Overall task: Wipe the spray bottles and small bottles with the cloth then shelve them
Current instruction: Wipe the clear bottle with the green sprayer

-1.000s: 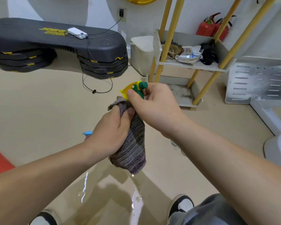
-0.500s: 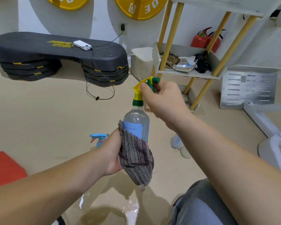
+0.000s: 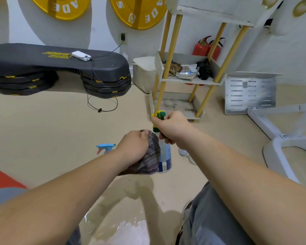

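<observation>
My right hand [image 3: 171, 126] grips the green and yellow trigger head of a clear spray bottle [image 3: 165, 156] with a blue label, held upright in front of me. My left hand [image 3: 133, 149] holds a striped grey-purple cloth [image 3: 149, 159] wrapped against the bottle's left side. A second spray bottle with a blue head [image 3: 105, 148] stands on the floor behind my left hand, mostly hidden. Small white bottles [image 3: 184, 152] lie on the floor past my right wrist. The shelf rack [image 3: 173, 80] with yellow posts stands ahead.
A black aerobic step [image 3: 57, 68] with a phone and cable sits at the left. Red extinguishers [image 3: 201, 47] stand behind the rack. A metal panel [image 3: 250, 93] and white frame [image 3: 281, 145] lie at the right. Wet patches [image 3: 131, 228] shine on the floor by my knee.
My left hand slid the cloth down, then back up the bottle's side. The bottle moved lower and farther from me, and the view tilted up toward the rack.
</observation>
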Demonstrator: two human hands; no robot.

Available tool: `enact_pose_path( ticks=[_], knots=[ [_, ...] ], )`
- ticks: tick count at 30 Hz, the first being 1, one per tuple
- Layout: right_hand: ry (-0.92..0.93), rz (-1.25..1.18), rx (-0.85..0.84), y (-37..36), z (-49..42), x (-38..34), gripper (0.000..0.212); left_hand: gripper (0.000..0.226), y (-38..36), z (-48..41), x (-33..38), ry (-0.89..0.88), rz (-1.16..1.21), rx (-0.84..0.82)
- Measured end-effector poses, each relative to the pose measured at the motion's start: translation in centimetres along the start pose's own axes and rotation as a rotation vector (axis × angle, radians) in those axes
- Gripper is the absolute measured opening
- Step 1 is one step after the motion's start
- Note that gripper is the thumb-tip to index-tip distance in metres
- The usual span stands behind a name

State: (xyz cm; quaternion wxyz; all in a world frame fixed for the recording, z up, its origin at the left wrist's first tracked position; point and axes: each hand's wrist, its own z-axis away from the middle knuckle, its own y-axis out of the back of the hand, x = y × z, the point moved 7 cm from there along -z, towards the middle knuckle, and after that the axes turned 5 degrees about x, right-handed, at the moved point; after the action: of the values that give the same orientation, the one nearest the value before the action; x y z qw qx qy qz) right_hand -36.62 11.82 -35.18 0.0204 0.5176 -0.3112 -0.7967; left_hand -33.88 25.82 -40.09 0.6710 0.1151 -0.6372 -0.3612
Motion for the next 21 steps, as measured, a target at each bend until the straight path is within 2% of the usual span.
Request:
enact_pose_path(
  ticks=[2, 5, 9, 14, 16, 19, 21],
  knots=[
    [-0.067, 0.013, 0.038, 0.3, -0.4, 1.1, 0.029, 0.049, 0.0, -0.2, 1.6, -0.082, 0.006, 0.018],
    [-0.187, -0.011, 0.057, 1.4, -1.0, 3.4, 0.011, 0.050, 0.1, -0.4, 2.7, -0.124, 0.033, 0.040],
    [-0.332, 0.069, 0.019, 1.9, -2.4, 7.6, 0.023, 0.047, -1.6, -1.1, 2.5, -0.095, 0.075, 0.000],
    [-0.499, -0.081, 0.027, 0.3, -4.1, 13.5, 0.001, 0.042, -6.0, -2.9, 2.2, -0.047, 0.059, -0.079],
    [-0.556, -0.149, 0.045, 0.2, -5.1, 16.7, 0.005, 0.045, -8.3, -3.5, 2.0, -0.021, 0.053, -0.134],
    [-0.649, -0.254, 0.094, 0.5, -7.1, 21.3, 0.026, 0.048, -12.0, -3.9, 0.1, 0.062, 0.042, -0.233],
    [-0.673, -0.278, 0.107, 1.0, -8.7, 23.4, 0.029, 0.049, -14.2, -4.6, -1.5, 0.112, -0.001, -0.305]
  ],
)
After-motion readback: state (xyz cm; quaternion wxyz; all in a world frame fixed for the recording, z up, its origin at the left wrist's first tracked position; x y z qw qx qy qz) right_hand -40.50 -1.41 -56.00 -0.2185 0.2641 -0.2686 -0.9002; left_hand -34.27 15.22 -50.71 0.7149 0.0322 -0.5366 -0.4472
